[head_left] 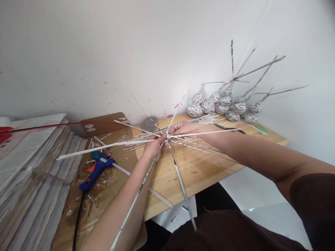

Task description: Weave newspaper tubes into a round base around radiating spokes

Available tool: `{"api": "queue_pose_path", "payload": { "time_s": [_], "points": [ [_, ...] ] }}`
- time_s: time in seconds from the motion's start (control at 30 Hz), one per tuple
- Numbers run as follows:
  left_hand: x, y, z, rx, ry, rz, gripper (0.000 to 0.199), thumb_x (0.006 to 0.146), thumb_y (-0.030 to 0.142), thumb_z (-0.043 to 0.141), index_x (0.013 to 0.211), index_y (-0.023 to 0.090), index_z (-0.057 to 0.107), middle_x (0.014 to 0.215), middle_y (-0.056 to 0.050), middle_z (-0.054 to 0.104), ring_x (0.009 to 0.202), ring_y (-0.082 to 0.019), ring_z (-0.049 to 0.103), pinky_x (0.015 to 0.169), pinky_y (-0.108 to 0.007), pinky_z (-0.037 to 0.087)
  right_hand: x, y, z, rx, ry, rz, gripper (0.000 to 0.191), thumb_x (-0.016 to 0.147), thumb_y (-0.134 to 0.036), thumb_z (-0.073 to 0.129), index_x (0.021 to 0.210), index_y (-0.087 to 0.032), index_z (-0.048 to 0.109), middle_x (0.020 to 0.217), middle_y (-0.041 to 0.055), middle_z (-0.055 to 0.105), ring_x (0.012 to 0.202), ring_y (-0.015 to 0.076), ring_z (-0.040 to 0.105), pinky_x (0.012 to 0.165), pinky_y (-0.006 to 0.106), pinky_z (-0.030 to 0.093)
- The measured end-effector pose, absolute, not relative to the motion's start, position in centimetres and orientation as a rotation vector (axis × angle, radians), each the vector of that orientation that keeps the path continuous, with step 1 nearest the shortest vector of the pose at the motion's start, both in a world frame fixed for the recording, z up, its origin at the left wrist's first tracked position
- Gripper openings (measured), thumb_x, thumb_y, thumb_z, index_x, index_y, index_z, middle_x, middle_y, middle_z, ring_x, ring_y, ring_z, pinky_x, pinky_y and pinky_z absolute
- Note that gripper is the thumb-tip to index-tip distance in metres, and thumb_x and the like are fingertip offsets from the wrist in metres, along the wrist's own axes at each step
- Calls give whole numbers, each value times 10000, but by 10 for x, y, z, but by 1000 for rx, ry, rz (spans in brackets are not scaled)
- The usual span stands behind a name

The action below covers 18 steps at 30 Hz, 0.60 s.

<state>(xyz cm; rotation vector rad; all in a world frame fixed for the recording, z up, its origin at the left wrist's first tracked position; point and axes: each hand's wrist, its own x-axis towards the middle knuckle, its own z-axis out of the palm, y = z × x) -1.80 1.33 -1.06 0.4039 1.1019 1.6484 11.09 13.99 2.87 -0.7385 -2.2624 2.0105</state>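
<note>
Several rolled newspaper tubes (180,181) cross at one centre and fan out like spokes in every direction, held above the wooden board. My left hand (155,147) is closed on the crossing point from the left, thumb on top. From the far right side my right hand (179,129) pinches the tubes close to that same centre. A long white tube (104,146) sticks out to the left, and a greenish one (138,193) runs down over my left forearm. My fingers partly hide the crossing itself.
Loose paper tubes (206,119) lie behind my hands. Several woven paper gourds (195,108) line the wall at the right, stems jutting up. A blue glue gun (96,170) rests at left beside stacked newspapers (49,167); a round grey stone-like piece (148,124) sits behind.
</note>
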Motion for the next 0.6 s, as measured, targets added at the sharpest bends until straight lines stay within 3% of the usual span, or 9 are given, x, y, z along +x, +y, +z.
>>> {"api": "queue_pose_path", "payload": {
  "time_s": [0.3,0.6],
  "points": [
    [-17,13,-15,414,1160,1685,274,604,155,853,758,141,626,735,9,662,585,-76,609,522,-162,502,118,130,35,-780,-2245,1974,210,673,-310,807,736,-129,723,661,6,681,591,85,560,584,204,432],
    [-17,13,-17,405,1202,1682,265,578,123,856,707,137,625,778,0,672,670,-93,639,594,-179,536,116,134,25,-746,-2107,2128,277,583,-313,857,696,-117,697,607,-7,645,572,83,548,548,201,425]
  ]
}}
